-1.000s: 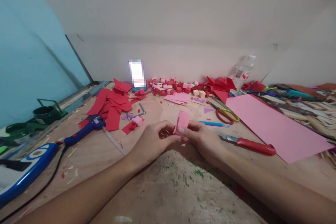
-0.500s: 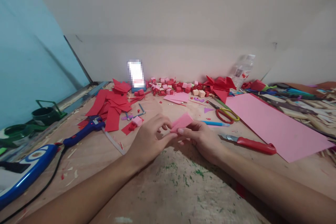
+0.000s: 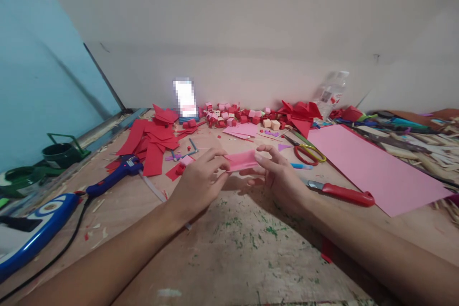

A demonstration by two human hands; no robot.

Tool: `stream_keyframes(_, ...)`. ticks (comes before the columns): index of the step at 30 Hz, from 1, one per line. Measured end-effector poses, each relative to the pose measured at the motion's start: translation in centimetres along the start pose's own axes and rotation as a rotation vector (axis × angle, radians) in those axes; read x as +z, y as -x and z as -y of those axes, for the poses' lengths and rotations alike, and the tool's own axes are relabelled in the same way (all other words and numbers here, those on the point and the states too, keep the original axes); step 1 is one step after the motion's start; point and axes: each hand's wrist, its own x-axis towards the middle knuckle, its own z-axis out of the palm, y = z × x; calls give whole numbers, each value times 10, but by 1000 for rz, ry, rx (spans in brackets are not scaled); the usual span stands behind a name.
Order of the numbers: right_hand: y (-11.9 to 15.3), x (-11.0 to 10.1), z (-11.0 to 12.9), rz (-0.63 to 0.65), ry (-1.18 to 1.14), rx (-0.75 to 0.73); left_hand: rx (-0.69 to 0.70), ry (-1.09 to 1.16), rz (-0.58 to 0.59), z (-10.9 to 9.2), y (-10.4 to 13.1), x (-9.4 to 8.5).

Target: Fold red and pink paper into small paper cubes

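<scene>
A small folded strip of pink paper (image 3: 242, 160) is held level above the table between my two hands. My left hand (image 3: 201, 177) pinches its left end between thumb and fingers. At the right end, my right hand (image 3: 281, 174) grips it with thumb and forefinger, its other fingers curled loosely below. Behind my left hand lies a pink paper cube (image 3: 185, 160) on a red paper scrap (image 3: 174, 171). A blue pen (image 3: 301, 166) and a red-handled utility knife (image 3: 346, 194) lie just right of my right hand.
Red paper pieces (image 3: 153, 141) and a blue glue gun (image 3: 118, 174) lie left. Small paper cubes (image 3: 229, 115) line the wall beside a lit phone (image 3: 185, 98). Scissors (image 3: 308, 153), a pink sheet (image 3: 373, 167), a plastic bottle (image 3: 332, 93) and wood scraps (image 3: 412, 146) are right.
The pink paper has turned from slanted to level and is stretched lengthwise between my hands. My hands have moved slightly apart, and the view has shifted a little.
</scene>
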Motion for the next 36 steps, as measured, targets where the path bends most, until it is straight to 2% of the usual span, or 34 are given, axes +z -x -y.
stream_keyframes(3, -2, -3, -4, 5, 116, 52, 87, -10, 49, 1, 1, 1)
stream_keyframes(5, -3, -5, -6, -1, 204, 51, 68, 33, 59, 1, 1, 0)
stream_keyframes(7, -4, -7, -7, -16, 245, 28, -30, 152, 56, 0, 1, -1)
stream_keyframes(11, -3, -6, -4, -43, 264, -23, -323, 504, 47, -1, -2, -3)
stream_keyframes(14, -2, -4, -3, -44, 264, -28, -483, 596, 15, 0, -5, -2)
stream_keyframes(19, -2, -4, -5, -42, 258, -17, -430, 434, 57, 1, -9, 2)
stream_keyframes(26, -1, -2, -5, 42, 247, 67, -437, 284, -45, -1, -5, 4)
stream_keyframes(29, 0, -1, -5, 19, 274, 58, -454, 318, -53, -1, -4, 5)
stream_keyframes(34, -1, -4, -6, -4, 319, 43, -477, 454, 51, 1, -7, 5)
stream_keyframes(36, 0, -4, -6, 11, 312, 35, -489, 452, 45, 2, -8, 4)
